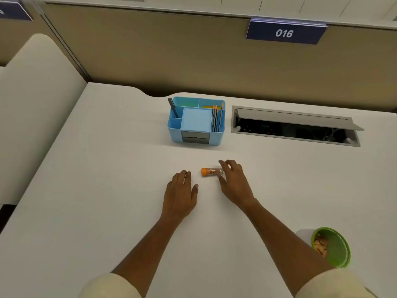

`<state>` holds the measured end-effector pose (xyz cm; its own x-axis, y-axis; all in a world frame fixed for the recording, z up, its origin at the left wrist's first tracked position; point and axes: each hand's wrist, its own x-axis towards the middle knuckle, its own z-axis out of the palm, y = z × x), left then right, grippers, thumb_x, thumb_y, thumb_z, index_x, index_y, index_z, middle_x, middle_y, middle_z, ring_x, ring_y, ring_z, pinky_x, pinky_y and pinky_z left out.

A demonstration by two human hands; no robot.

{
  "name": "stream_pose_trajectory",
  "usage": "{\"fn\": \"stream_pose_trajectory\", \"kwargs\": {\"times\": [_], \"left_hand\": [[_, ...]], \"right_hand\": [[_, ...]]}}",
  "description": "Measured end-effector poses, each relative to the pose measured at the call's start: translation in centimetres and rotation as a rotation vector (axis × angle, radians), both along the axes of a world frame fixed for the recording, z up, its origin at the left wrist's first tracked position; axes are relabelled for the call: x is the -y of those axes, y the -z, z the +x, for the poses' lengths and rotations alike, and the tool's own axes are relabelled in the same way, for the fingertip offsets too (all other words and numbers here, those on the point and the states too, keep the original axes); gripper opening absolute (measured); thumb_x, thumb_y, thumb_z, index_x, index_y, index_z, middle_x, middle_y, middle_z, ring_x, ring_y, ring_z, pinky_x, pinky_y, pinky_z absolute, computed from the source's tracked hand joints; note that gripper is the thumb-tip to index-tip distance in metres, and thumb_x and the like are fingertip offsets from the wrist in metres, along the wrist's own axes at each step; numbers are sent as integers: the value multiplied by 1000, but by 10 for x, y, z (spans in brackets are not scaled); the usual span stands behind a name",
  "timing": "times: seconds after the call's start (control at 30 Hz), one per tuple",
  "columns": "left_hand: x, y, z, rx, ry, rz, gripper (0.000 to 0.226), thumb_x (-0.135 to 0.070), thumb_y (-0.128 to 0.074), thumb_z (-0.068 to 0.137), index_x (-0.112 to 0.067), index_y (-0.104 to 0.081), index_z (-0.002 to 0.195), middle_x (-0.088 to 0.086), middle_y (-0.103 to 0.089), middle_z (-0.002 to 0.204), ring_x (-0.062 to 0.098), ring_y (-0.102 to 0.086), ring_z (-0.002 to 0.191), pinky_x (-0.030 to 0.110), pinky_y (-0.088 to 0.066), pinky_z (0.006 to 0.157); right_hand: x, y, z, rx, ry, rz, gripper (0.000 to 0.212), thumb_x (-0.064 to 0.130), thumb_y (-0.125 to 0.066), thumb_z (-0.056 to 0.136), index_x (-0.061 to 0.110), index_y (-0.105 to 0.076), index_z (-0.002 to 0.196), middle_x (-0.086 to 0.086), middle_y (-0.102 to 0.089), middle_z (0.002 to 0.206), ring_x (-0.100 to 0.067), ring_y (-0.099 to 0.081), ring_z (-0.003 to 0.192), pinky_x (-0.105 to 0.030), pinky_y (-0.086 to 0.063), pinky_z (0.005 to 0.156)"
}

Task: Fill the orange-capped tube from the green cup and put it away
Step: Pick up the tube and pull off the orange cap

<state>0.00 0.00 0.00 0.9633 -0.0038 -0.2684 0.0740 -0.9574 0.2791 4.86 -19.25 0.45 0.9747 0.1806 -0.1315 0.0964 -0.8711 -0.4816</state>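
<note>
Right hand [234, 181] fingers spread around the base of the orange-capped tube [211, 172], touching, not clamped. Left hand [181, 193] flat, grip apart, on the surface [107, 190]. Green cup [332, 247] well apart, near right.

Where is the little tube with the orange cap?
The tube lies on its side mid-table, between the hands, its clear end at the right hand, in front of the blue organizer.

Soft even light — edges bowed (slightly blurry).
</note>
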Motion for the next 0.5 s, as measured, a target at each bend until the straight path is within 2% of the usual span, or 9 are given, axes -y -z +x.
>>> {"fn": "stream_pose_trajectory", "kwargs": {"times": [0.2, 0.3, 0.4, 0.5], "left_hand": [[2, -11, -5, 39, -54, -141, 56, -40, -44, 107, -9, -42, 154, 13, -50, 156, 28, -43, 146, 41, -43, 115], [2, -15, -5, 4, -140, -329, 52, -36, -53, 104, -9, -49, 148, 11, -57, 147, 28, -49, 138, 41, -46, 110], [7, -22, -6, -64, -293, -548, 46, -33, -62, 101, -11, -57, 141, 11, -67, 129, 29, -64, 121, 39, -53, 103], [13, -37, -4, -146, -394, -725, 44, -41, -63, 100, -14, -63, 135, 8, -73, 116, 25, -73, 100, 37, -62, 88]], "right_hand": [[-6, 2, 5, -31, 48, -19, 31, 21, -58, 103, 14, -65, 132, -11, -57, 134, -27, -54, 123, -36, -55, 93], [1, 2, -7, -9, 53, -3, 28, 20, -60, 102, 13, -69, 127, -11, -62, 126, -28, -56, 118, -36, -54, 89], [9, -4, -20, -9, 66, 54, 28, 20, -62, 101, 12, -70, 128, -11, -64, 124, -28, -56, 118, -35, -52, 92], [15, -22, -36, 45, 75, 117, 30, 20, -66, 99, 12, -70, 127, -11, -65, 120, -28, -57, 114, -32, -52, 88]]}}
